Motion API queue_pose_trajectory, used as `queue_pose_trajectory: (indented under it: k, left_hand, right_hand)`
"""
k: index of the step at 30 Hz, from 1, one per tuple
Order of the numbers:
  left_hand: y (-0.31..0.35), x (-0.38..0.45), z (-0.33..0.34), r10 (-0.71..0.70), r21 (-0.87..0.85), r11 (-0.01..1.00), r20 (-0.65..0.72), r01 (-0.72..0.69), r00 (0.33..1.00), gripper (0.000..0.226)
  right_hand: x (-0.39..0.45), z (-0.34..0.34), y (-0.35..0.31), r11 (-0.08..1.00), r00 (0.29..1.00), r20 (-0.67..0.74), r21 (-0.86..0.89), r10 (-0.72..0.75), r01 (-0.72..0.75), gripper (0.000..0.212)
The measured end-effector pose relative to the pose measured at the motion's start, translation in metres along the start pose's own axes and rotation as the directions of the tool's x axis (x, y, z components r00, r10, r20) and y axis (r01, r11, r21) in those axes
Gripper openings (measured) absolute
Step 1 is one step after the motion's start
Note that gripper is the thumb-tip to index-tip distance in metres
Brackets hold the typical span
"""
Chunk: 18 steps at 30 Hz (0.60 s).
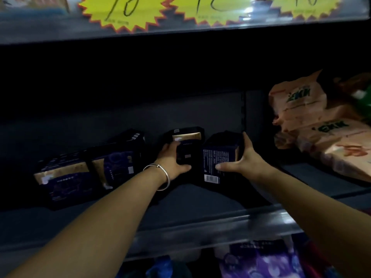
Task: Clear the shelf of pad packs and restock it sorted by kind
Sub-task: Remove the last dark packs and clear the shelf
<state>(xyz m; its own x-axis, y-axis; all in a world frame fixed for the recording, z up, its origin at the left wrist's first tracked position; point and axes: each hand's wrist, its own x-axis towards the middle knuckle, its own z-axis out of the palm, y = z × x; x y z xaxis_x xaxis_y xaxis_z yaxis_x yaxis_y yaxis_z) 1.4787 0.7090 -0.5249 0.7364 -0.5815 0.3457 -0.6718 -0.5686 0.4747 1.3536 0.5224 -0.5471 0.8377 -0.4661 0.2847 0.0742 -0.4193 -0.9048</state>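
Shelf (180, 199): carrying dark pad packs along its middle.
Left hand (172, 160): grip closing round one upright dark pack (185, 155).
Right hand (244, 159): grip holding the neighbouring dark pack (216, 157).
Peach packs (313, 121): lying stacked at right.

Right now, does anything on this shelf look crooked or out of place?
Yes. The two dark packs on the left lean askew rather than stand straight. The peach bags on the right lie slumped and crumpled, a different kind beside the dark packs.
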Motion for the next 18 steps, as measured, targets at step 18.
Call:
queue_pose_trajectory:
  k: [18]
  left_hand:
    - [-0.018,0.096,0.037,-0.083,-0.059,0.996,-0.235,0.071,0.968,0.075]
  right_hand:
    - [0.044,-0.007,0.024,0.992,0.989,-0.126,-0.106,-0.079,0.066,0.117]
